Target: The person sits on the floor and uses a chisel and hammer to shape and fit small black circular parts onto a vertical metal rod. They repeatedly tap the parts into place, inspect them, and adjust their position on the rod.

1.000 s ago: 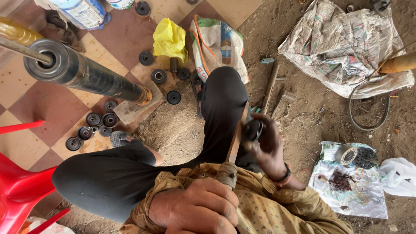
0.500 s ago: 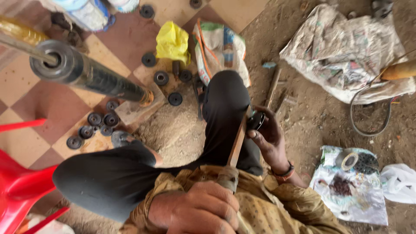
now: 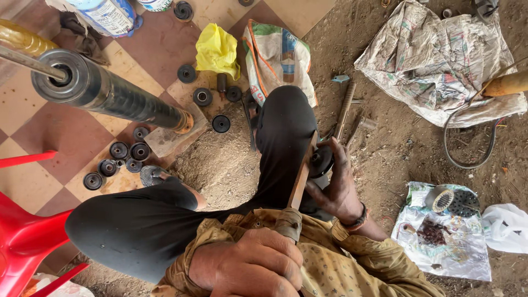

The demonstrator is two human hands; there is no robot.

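Observation:
My left hand (image 3: pixel 247 269) is closed around the wooden handle of a long flat blade tool (image 3: pixel 301 179) near my chest. The blade runs up and away from me, and its tip meets a round black rubber part (image 3: pixel 320 159). My right hand (image 3: pixel 338 190), dirty and with a band at the wrist, grips that part beside my bent knee in dark trousers (image 3: pixel 283 126). Whether the blade cuts into the part or only rests on it is hidden.
Several black round rubber parts (image 3: pixel 124 157) lie on the checked tiles at left. A long dark cylinder (image 3: pixel 110 96) rests on a wooden block. A red plastic chair (image 3: pixel 22 236), a yellow bag (image 3: pixel 217 52), woven sacks (image 3: pixel 440 60), a hose loop (image 3: pixel 467 148) and a sheet with metal pieces (image 3: pixel 445 231) surround me.
My right hand with the black part rose slightly, then came back down. The blade stays at the part, and my left hand has hardly moved.

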